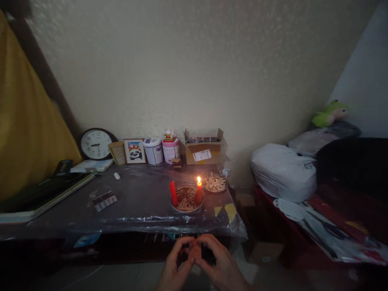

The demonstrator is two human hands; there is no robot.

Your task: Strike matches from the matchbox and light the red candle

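Small reddish rectangular box (194, 250) in a two-handed pinch

Head view: the left hand (173, 267) and right hand (222, 264) grasp it with thumbs and fingers, before a dark plastic-covered table (142, 190). A round metallic dish (187, 211) holds mottled brown filling (185, 196) and two red candles (173, 194), the right one lit. Beside it, a round bowl (216, 191) holds pale sticks (214, 182); behind, an open brown cardboard box (190, 157) contains shiny packs (201, 140).

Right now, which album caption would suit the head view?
Left hand and right hand pinching a small object before a lit candle and an unlit candle.
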